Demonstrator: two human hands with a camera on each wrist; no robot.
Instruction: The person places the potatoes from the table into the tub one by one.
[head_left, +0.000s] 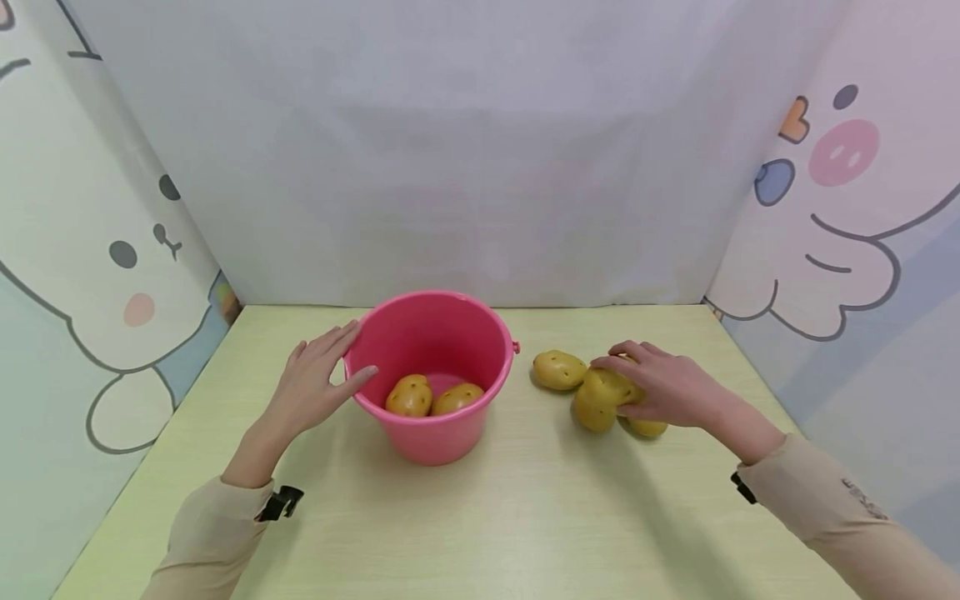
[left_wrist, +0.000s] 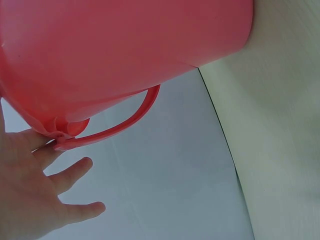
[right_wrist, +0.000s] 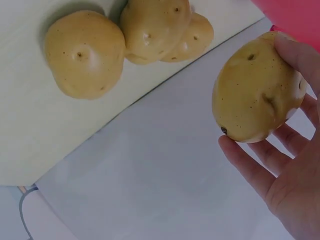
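A pink bucket (head_left: 435, 437) stands upright on the table with two potatoes inside, one on the left (head_left: 409, 396) and one on the right (head_left: 457, 398). My left hand (head_left: 315, 375) touches its left rim, fingers straight and spread; the thumb reaches over the rim. The left wrist view shows the bucket's handle (left_wrist: 125, 122) hanging beside those fingers. To the right of the bucket, my right hand (head_left: 667, 385) grips a potato (right_wrist: 257, 92) between thumb and fingertips, raised above the table. Near it lie other potatoes (right_wrist: 85, 55), partly hidden by the hand in the head view.
The light wooden table (head_left: 495, 533) is backed by a pale grey cloth (head_left: 480, 167). Cartoon-printed panels rise on the left (head_left: 75, 208) and right (head_left: 862, 250) sides. One potato (head_left: 558, 370) lies between the bucket and the right hand.
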